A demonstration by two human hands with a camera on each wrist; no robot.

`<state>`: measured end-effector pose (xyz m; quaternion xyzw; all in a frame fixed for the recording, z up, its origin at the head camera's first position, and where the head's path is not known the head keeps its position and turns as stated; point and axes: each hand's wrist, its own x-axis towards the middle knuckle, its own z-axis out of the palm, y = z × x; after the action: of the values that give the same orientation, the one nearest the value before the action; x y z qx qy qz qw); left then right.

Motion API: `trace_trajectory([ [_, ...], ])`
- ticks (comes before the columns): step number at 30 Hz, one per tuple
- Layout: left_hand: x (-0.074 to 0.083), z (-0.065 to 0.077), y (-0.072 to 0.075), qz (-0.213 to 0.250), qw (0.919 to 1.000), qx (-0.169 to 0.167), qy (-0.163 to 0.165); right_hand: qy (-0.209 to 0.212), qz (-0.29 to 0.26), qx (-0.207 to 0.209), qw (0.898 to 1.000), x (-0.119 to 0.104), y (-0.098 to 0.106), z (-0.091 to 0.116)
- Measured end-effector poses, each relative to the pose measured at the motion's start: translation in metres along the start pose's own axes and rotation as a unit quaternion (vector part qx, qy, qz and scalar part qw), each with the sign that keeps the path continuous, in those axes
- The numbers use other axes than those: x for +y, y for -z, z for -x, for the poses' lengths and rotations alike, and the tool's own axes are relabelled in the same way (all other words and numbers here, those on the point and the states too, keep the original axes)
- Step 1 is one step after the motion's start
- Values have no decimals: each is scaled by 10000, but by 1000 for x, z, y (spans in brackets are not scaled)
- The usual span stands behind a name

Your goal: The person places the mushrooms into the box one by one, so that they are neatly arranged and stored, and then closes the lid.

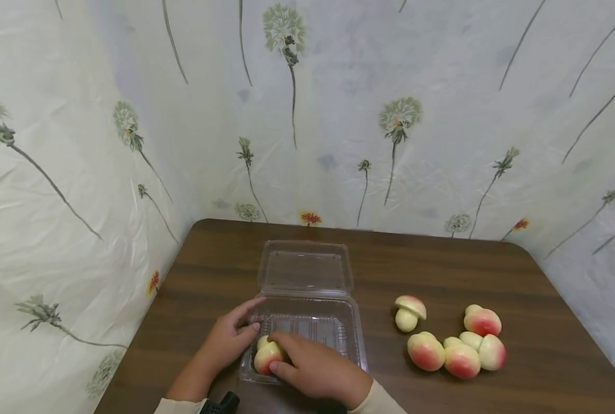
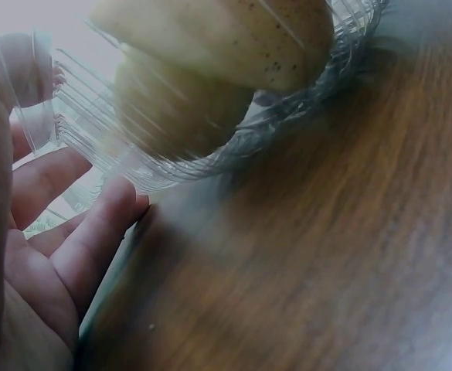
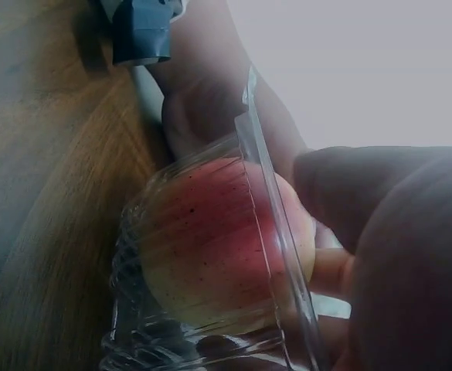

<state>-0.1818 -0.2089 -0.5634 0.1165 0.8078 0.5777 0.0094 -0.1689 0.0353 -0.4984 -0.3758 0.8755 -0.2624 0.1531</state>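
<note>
A clear plastic clamshell box (image 1: 360, 339) lies on the table with its lid (image 1: 307, 269) folded back, away from me. Inside its near left corner is a yellow-and-red toy mushroom (image 1: 266, 357), which my right hand (image 1: 317, 365) holds between thumb and fingers. My left hand (image 1: 229, 336) grips the box's left side, the thumb over the rim and the fingers along the outer wall. Through the plastic, the left wrist view shows the mushroom's pale stem (image 2: 179, 108) under its speckled cap. The right wrist view shows its red cap (image 3: 210, 232) close against the box wall.
To the right of the box, a toy mushroom (image 1: 409, 313) lies apart with its stem toward me. Several more mushrooms (image 1: 462, 359) cluster farther right. The dark wooden table (image 1: 390, 259) ends at a flower-printed curtain (image 1: 333, 115) behind and at the left.
</note>
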Motion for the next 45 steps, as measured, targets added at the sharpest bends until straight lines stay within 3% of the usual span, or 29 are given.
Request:
trace_trajectory([
  [11, 3, 1, -2, 207, 9998, -25, -6, 216, -54, 88, 9997, 6, -1, 2],
  [16, 3, 1, -2, 243, 9997, 8, 7, 12, -228, 120, 9997, 9, 0, 5],
  [24, 0, -1, -1, 101, 9999, 18, -20, -96, -202, 533, 9983, 14, 3, 18],
  [29, -1, -2, -2, -22, 10000, 81, 13, -112, -9, 1055, 9944, 16, 4, 31],
  [37, 3, 0, -2, 47, 9999, 154, 22, 241, 379, 2083, 9770, 20, 3, 48],
  [45, 3, 0, -4, 54, 9999, 90, 88, 555, 1016, 3240, 9390, 34, 0, 65],
])
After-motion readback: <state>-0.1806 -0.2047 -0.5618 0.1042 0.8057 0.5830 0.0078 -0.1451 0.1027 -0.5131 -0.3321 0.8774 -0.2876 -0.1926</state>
